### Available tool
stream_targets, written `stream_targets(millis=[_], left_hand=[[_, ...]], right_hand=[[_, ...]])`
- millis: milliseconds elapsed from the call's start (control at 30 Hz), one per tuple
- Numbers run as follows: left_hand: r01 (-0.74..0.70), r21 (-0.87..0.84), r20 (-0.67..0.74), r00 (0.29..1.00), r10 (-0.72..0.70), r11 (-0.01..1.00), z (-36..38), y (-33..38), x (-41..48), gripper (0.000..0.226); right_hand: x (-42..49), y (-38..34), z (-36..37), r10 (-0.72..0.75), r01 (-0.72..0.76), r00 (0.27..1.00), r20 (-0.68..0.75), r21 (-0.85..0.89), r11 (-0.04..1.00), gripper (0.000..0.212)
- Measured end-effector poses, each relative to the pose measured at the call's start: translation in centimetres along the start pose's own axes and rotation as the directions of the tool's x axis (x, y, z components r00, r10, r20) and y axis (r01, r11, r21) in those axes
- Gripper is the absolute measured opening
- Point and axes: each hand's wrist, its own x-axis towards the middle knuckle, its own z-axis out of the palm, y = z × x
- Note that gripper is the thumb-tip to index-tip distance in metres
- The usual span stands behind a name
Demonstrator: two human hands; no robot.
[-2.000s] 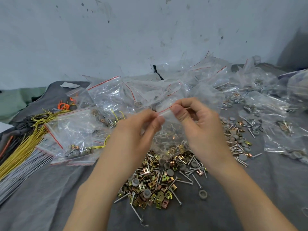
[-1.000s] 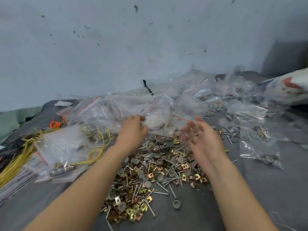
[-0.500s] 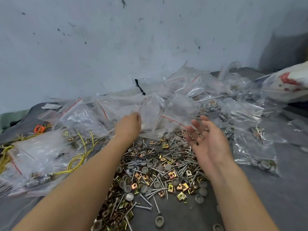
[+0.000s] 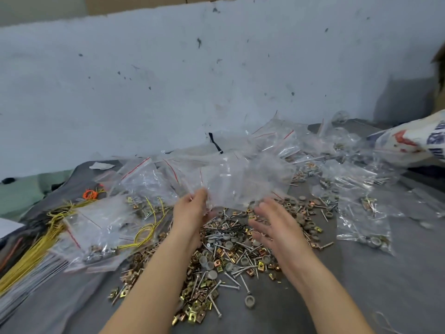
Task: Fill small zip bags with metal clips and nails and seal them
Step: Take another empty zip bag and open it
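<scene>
The left grip [image 4: 190, 213] pinches the near edge of an empty zip bag [image 4: 236, 186] in the clear pile at the middle of the grey counter [image 4: 373, 285]. The right grip [image 4: 274, 225] is apart, fingers spread, holding nothing. Many filled bags [image 4: 96, 232] lie left and far right, so packing looks well along, yet a large loose heap of clips and nails [image 4: 216, 261] waits near. Both forearms reach forward, the right palm turned left above that heap.

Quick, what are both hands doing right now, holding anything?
Left hand: fingers curled on a clear zip bag, gripping it.
Right hand: open, fingers spread, holding nothing.
</scene>
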Motion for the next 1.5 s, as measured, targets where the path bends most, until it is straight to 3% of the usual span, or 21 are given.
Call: stream_targets(millis=[100,167,267,333,400,500,567,633,767,933,1033,1133,1333,1500], left_hand=[[0.075,0.08,-0.106,0.992,-0.067,0.994,-0.8,-0.5,1.8,0.025],[0.059,0.206,-0.167,0.986,-0.024,0.977,-1.4,-0.2,3.1,0.026],[-0.098,0.471,-0.312,0.911,0.27,0.877,-2.6,0.9,4.0,0.035],[-0.245,0.455,-0.364,0.826,0.43,0.856,-3.2,1.8,3.1,0.037],[-0.419,0.326,-0.245,0.828,0.504,0.847,-3.3,2.2,1.3,0.031],[-0.435,0.152,0.086,0.9,0.427,0.888,-3.2,1.9,-2.2,0.023],[-0.381,0.092,0.162,0.917,0.363,0.92,-3.2,1.1,-3.8,0.023],[-0.314,0.055,0.154,0.941,0.303,0.948,-3.4,0.5,-4.6,0.024],[-0.223,0.082,0.151,0.966,0.209,0.971,-5.2,0.1,-5.0,0.025],[-0.161,0.179,0.191,0.973,0.127,0.971,-8.3,-0.2,-5.0,0.025],[-0.127,0.203,0.211,0.974,0.083,0.971,-9.9,-0.5,-4.5,0.022],[-0.087,0.206,0.192,0.98,0.046,0.975,-10.5,-0.6,-4.0,0.019],[-0.126,0.149,0.126,0.986,0.107,0.981,-10.0,-0.7,-3.2,0.018],[-0.07,0.113,0.239,0.97,0.041,0.991,-9.6,-0.5,-2.9,0.019]], right_hand=[[-0.1,0.8,0.3,0.047,-0.046,0.999,0.003,-0.077,0.996,0.036],[0.1,1.0,0.4,0.071,-0.069,0.997,0.012,-0.115,0.991,0.04],[1.0,1.1,0.6,0.088,-0.088,0.996,-0.003,-0.125,0.988,0.041],[1.5,1.0,0.8,0.091,-0.091,0.996,-0.005,-0.133,0.987,0.036],[1.8,0.8,1.2,0.08,-0.079,0.997,0.007,-0.112,0.991,0.032],[1.8,0.7,2.1,0.079,-0.08,0.995,0.058,0.007,0.997,0.034],[1.7,1.0,2.5,0.112,-0.127,0.987,0.116,0.134,0.983,0.045],[1.3,1.1,2.8,0.112,-0.141,0.981,0.158,0.188,0.972,0.051],[1.1,0.8,2.6,0.042,-0.067,0.993,0.112,0.24,0.968,0.041],[1.1,0.4,2.0,-0.035,0.03,0.996,0.088,0.058,0.998,0.034],[1.2,0.7,2.3,-0.085,0.088,0.994,0.074,-0.035,0.995,0.018],[1.6,1.0,2.5,-0.118,0.118,0.993,0.006,-0.027,0.993,0.017],[1.6,1.7,3.1,-0.083,0.094,0.992,0.098,-0.119,0.988,0.027],[2.0,1.8,3.0,-0.188,0.188,0.982,0.011,-0.135,0.973,0.022]])
